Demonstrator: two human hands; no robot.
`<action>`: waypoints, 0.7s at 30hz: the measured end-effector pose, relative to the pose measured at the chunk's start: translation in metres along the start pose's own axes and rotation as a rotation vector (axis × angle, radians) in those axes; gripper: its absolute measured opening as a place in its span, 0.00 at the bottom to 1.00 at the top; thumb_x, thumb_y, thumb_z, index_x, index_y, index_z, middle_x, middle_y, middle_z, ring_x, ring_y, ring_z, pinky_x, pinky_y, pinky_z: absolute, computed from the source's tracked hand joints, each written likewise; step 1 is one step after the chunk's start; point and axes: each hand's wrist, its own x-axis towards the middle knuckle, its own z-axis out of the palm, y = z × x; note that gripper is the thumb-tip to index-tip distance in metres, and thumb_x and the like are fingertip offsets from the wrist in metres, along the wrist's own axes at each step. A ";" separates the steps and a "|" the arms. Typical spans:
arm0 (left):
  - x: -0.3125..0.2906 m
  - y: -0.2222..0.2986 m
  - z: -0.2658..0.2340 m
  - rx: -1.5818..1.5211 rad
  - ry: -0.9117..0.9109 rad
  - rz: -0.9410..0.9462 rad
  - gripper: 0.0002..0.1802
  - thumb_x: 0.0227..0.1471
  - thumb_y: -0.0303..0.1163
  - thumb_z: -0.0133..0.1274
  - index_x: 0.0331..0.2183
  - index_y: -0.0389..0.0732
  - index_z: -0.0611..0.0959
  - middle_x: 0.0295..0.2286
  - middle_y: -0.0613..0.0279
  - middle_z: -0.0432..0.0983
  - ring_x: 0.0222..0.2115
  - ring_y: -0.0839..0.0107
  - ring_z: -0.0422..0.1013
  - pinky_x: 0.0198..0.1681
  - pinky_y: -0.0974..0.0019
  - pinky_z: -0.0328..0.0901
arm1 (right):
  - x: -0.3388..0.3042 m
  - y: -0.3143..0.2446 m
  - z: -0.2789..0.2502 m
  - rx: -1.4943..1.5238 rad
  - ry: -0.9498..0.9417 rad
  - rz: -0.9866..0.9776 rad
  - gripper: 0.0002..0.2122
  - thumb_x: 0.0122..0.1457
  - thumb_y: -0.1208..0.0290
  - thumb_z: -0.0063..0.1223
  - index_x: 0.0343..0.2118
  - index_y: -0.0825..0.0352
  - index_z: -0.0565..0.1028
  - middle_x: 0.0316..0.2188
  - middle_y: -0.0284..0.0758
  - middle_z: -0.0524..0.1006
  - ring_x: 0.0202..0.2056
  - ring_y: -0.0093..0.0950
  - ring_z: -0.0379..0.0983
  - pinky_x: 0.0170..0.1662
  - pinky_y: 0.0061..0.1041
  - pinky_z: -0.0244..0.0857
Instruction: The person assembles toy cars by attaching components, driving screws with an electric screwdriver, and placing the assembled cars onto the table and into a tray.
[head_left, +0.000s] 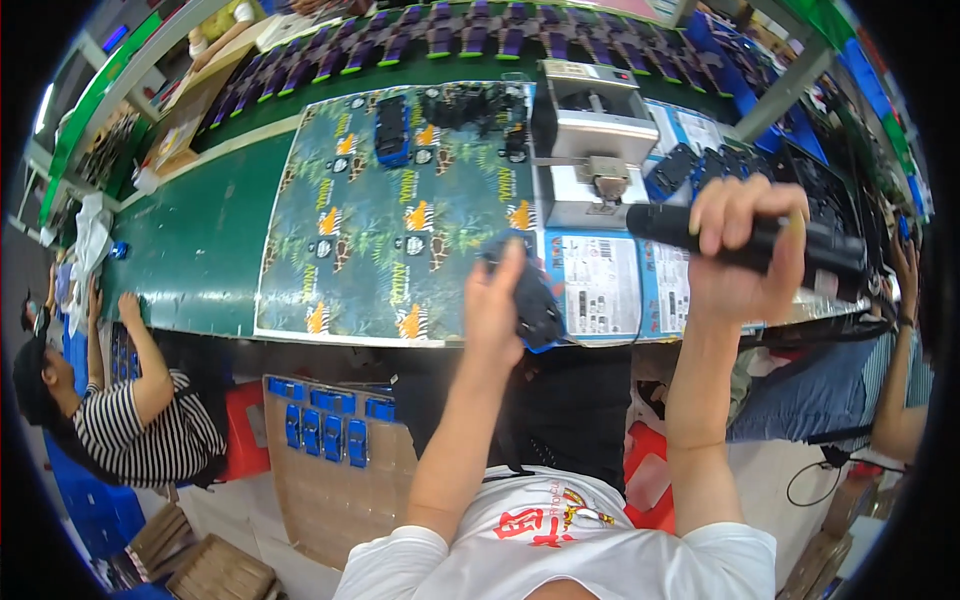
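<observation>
Your left hand (492, 312): fingers clamped on a black-and-blue part (541, 308), at the near edge of the surface (195, 270). Your right hand (745, 230): fingers wrapped round a black cylindrical tool (664, 225), lying roughly crosswise. Similar blue-and-black unit (392, 132) on the animal-print sheet (375, 215); metal machine (597, 130) behind the tool.

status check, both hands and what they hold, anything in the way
Left hand gripping blue-edged dark part. Right hand wrapped around black cylindrical tool, apart from part. Metal machine by tool's left end, contact unclear.
</observation>
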 end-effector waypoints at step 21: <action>0.012 0.012 -0.027 0.043 -0.216 0.033 0.28 0.43 0.13 0.55 0.49 0.37 0.72 0.41 0.55 0.75 0.37 0.64 0.76 0.35 0.57 0.77 | 0.029 0.051 0.006 -0.291 0.211 0.467 0.10 0.55 0.68 0.62 0.21 0.66 0.75 0.11 0.28 0.69 0.11 0.18 0.62 0.17 0.19 0.58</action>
